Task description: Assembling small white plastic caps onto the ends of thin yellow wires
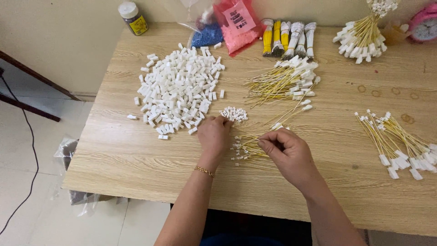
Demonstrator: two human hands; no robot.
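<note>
My left hand (214, 135) rests knuckles-up on the wooden table (136, 155), its fingertips at a small heap of tiny white connectors (234, 114). Whether it pinches one is hidden. My right hand (287, 154) is curled, thumb and fingers pinched on thin yellow wires (248, 150) that lie in a loose bunch between both hands, with small white ends. A big pile of white plastic housings (180, 89) lies just left of and beyond the left hand.
More yellow wires with white plugs lie at centre back (287, 82), at the right edge (400, 146) and in a bundle at back right (362, 38). Tied wire bundles (287, 38), pink and blue bags (227, 27), a jar (133, 18) and a pink clock (425, 25) line the wall.
</note>
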